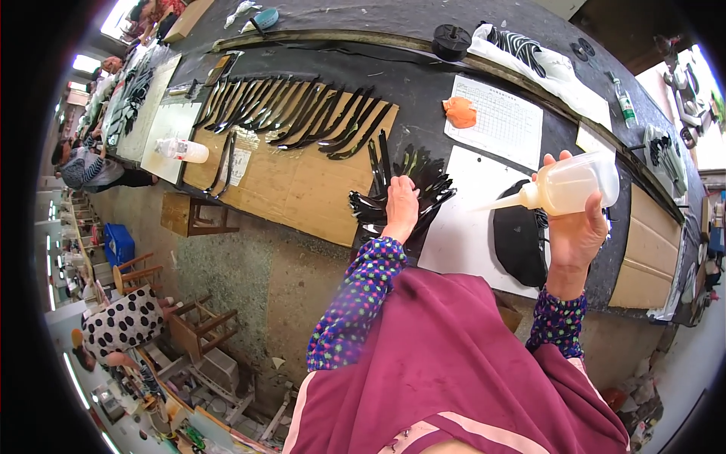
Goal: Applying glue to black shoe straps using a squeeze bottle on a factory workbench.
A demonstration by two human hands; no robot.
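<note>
My right grip (573, 240) is holding the squeeze bottle (578, 184), fingers curling round it; left grip (401, 206) is touching black strips (432, 186), can't tell if pinching.

Black plastic spool (451, 43) stood at the long brownish rail (348, 35); round turquoise dish (265, 18) well left of it. Crumpled orange lump (460, 113) rested on white gridded paper sheet (514, 125). Blue plastic bin (119, 246) stood beside brown wooden chair (138, 274).
</note>
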